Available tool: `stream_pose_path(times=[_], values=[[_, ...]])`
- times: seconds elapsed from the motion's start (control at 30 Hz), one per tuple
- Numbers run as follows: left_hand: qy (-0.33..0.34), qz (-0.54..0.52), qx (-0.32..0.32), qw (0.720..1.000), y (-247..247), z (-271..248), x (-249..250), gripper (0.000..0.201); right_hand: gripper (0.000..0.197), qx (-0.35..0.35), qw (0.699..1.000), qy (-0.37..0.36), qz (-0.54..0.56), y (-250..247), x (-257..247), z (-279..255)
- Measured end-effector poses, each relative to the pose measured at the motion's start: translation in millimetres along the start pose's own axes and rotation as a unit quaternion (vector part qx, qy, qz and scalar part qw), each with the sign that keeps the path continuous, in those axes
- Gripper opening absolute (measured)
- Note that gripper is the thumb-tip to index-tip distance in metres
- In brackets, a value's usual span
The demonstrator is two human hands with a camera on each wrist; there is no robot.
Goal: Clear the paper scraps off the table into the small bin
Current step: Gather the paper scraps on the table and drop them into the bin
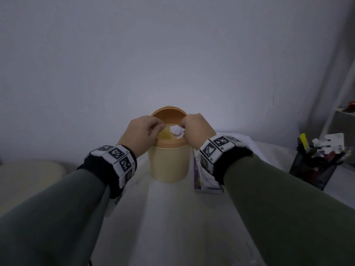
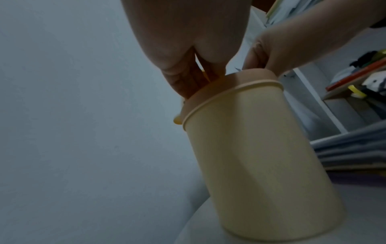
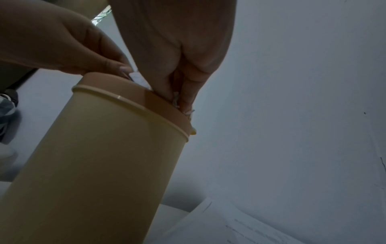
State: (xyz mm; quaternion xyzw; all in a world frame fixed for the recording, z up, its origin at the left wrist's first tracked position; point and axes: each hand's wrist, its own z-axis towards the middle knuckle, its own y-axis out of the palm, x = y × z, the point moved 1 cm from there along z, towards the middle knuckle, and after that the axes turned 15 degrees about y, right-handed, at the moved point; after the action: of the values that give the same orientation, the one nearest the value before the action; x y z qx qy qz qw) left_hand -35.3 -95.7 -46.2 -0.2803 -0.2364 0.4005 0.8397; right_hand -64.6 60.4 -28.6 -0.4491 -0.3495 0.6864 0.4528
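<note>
A small cream bin [image 1: 169, 162] with an orange lid ring stands on the white table, close to the wall. My left hand [image 1: 156, 129] grips the ring on its left side, fingers [image 2: 188, 79] reaching down into the opening against the tilted yellow flap [image 1: 164, 134]. Over the right side of the opening, my right hand [image 1: 183, 128] pinches a crumpled white paper scrap [image 1: 177, 129]. The right wrist view shows bits of that scrap [image 3: 176, 99] sticking out between the fingers, just at the rim of the bin [image 3: 94, 165].
A booklet [image 1: 203, 181] lies right of the bin under my right wrist, with loose sheets [image 1: 245, 140] behind it. A black mesh pen holder [image 1: 315, 167] stands at the far right, below a shelf [image 1: 343, 120]. A round cream seat [image 1: 28, 175] sits lower left.
</note>
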Motion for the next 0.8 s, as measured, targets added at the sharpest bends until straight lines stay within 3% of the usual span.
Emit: stream_pose_path(times=[0.1, 0.27, 0.4, 0.53, 0.6, 0.7, 0.8], values=[[0.007, 0.012, -0.039, 0.999, -4, -9, -6, 0.021, 0.032, -0.012, 0.999, 0.01, 0.037, -7, 0, 0], [-0.057, -0.05, -0.04, 0.996, -7, -13, -8, 0.019, 0.014, -0.013, 0.981, 0.043, 0.189, -18, -4, 7], [-0.07, -0.059, -0.069, 0.993, -9, -9, -10, 0.02, 0.009, -0.049, 0.992, 0.02, 0.117, -13, -14, 4], [-0.064, -0.058, -0.101, 0.991, -10, -13, -10, 0.024, 0.019, -0.086, 0.996, 0.007, 0.029, -4, -13, -1], [-0.063, -0.062, -0.105, 0.991, -10, -14, -10, 0.024, 0.024, -0.077, 0.995, 0.0, 0.058, -5, -12, -4], [-0.065, -0.071, -0.11, 0.989, -11, -13, -8, 0.023, 0.055, -0.091, 0.992, 0.005, 0.089, -9, -12, -3], [-0.068, -0.077, -0.116, 0.988, -13, -14, -7, 0.022, 0.053, -0.091, 0.991, 0.011, 0.095, -13, -13, -2]])
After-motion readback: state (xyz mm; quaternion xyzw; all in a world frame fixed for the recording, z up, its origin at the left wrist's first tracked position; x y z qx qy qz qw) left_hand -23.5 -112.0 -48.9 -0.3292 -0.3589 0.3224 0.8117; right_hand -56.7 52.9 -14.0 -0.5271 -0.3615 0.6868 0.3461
